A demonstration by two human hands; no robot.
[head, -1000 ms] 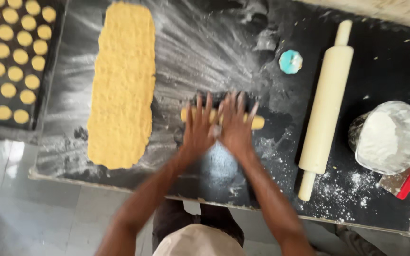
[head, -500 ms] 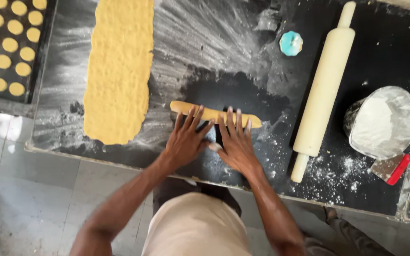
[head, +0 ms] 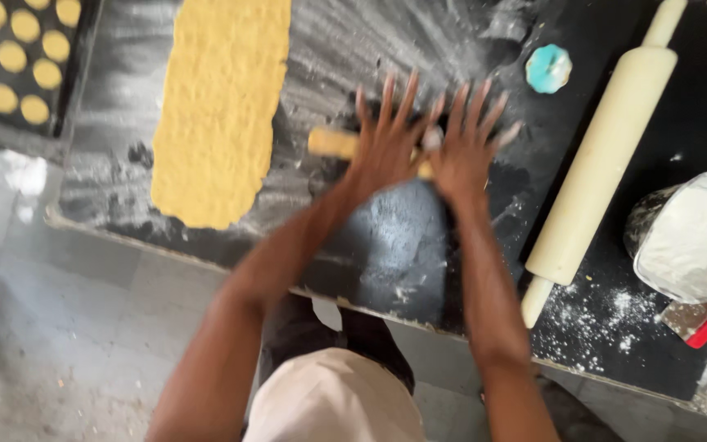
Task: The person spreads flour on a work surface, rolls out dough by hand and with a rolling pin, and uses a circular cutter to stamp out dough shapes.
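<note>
Both hands are laid flat with fingers spread wide, the left hand (head: 386,143) and the right hand (head: 468,147) side by side on a yellow dough roll (head: 333,143), whose left end shows beyond the left hand. Nothing is gripped. The roll lies on a dark floured worktop (head: 403,237). A long dough sheet (head: 218,106) is seen to the left, a pale rolling pin (head: 607,164) to the right, and a flour bag (head: 693,237) beyond it.

Both blurred hands hide most of the dough roll (head: 330,142); the rolling pin (head: 607,160) is cut off at the top edge.
</note>
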